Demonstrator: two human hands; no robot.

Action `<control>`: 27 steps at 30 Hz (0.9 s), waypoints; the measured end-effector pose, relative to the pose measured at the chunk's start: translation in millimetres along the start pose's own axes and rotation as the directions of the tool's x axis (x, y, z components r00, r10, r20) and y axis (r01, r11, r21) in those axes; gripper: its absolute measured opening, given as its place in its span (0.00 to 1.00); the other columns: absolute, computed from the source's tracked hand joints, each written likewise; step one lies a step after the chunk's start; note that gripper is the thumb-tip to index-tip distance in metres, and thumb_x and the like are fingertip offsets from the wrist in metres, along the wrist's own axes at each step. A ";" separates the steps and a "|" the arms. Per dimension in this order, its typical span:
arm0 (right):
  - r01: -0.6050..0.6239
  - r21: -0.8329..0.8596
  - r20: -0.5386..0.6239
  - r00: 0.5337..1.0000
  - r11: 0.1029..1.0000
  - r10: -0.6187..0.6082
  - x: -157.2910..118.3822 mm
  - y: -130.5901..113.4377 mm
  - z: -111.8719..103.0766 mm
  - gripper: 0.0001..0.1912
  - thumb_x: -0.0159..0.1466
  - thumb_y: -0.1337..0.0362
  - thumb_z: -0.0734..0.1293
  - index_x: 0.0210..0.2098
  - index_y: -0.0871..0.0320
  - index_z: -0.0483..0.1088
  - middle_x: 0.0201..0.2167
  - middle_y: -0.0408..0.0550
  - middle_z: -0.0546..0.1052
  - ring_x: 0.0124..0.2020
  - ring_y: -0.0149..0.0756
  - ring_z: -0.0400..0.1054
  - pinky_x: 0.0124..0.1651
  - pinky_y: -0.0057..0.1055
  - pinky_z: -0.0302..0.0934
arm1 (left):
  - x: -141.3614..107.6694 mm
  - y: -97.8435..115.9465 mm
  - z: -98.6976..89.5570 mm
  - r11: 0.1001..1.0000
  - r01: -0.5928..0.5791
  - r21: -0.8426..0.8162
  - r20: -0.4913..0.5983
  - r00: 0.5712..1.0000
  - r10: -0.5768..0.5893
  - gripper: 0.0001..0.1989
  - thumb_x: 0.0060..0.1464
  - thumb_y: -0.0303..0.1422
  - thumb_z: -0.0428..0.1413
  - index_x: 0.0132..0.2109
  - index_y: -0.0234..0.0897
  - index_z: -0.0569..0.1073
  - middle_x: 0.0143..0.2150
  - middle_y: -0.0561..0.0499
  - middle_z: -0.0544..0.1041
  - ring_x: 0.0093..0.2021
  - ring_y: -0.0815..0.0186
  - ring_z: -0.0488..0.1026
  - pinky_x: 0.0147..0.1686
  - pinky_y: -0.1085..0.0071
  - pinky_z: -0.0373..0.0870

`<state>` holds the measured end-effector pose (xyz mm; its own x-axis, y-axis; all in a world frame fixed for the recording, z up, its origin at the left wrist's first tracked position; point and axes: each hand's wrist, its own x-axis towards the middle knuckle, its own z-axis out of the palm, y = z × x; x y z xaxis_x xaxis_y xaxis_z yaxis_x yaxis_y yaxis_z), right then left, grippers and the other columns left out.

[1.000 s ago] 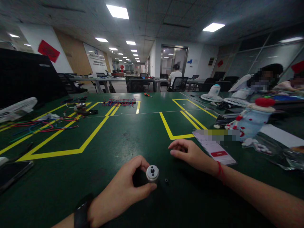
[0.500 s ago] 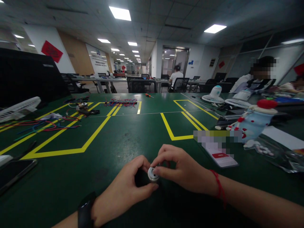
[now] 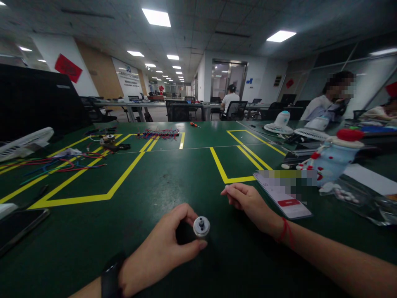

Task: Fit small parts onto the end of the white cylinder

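Metal cyl. [image 3: 201, 232] at 6 o'clock, long axis approx. vert., holed end up, gripped btwn thumb + fingers of L hand [image 3: 161, 246]. R hand [image 3: 252, 203], 5 o'clock: fingers curled, can't tell if holding anything. Green tbl [image 3: 176, 176] w/ yellow tape [image 3: 218, 164]; office, ceiling light [image 3: 156, 17] at 11, seated person [image 3: 229, 100] at 1.

The light is dim overall. White ceiling panels [image 3: 156, 17] above and beyond the table [image 3: 173, 178] are blown out, with the ceiling [image 3: 192, 33] around them dark and grainy. A dull sheen lies mid-table; the nearest part sinks into near-black shadow. There, the cylinder [image 3: 201, 229]'s pale top is fairly sharp. Wide-angle stretch skews the monitor [image 3: 34, 99] at the table's left. Pixel blocks mask part of the phone [image 3: 283, 196] on the table's right.
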<state>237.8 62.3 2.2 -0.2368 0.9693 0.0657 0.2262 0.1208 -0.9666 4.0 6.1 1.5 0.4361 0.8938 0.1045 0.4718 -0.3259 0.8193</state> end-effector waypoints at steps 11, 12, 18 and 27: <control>0.114 -0.256 0.131 0.988 0.960 -0.082 -4.5 2.8 6.5 0.13 0.66 0.58 0.61 0.34 0.60 0.74 0.26 0.43 0.71 0.28 0.29 0.63 0.31 0.27 0.56 | -0.6 3.2 -1.3 1.000 0.006 0.013 -0.008 1.000 -0.006 0.10 0.51 0.29 0.61 0.38 0.39 0.67 0.37 0.54 0.73 0.38 0.63 0.70 0.36 0.70 0.65; 0.171 -0.327 0.167 0.978 0.929 -0.121 -5.6 2.2 7.5 0.12 0.66 0.60 0.62 0.34 0.60 0.74 0.28 0.43 0.71 0.30 0.30 0.64 0.32 0.28 0.56 | -0.7 3.5 -1.4 1.000 0.005 0.017 -0.013 1.000 -0.004 0.10 0.51 0.29 0.61 0.38 0.39 0.67 0.37 0.54 0.73 0.38 0.62 0.70 0.36 0.70 0.65; 0.502 -0.428 0.393 0.852 0.751 -0.346 -17.8 -13.8 16.8 0.06 0.63 0.67 0.65 0.38 0.58 0.74 0.34 0.46 0.72 0.35 0.32 0.65 0.37 0.29 0.59 | -0.9 4.6 -1.1 0.999 -0.029 0.015 -0.008 1.000 0.030 0.10 0.51 0.28 0.60 0.40 0.39 0.68 0.38 0.53 0.73 0.38 0.62 0.70 0.38 0.69 0.65; 0.503 -0.297 0.253 0.861 0.812 -0.441 -23.3 -41.8 32.4 0.04 0.61 0.64 0.69 0.35 0.56 0.74 0.38 0.45 0.70 0.40 0.33 0.65 0.43 0.31 0.60 | 0.0 2.4 1.1 0.999 -0.037 0.022 -0.015 0.999 0.038 0.09 0.51 0.29 0.60 0.39 0.39 0.68 0.37 0.53 0.72 0.37 0.63 0.69 0.36 0.70 0.66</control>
<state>203.3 27.7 33.0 -0.5429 0.7271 0.4203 0.3446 0.6493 -0.6780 6.0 5.0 2.8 0.4421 0.8854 0.1436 0.4720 -0.3658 0.8021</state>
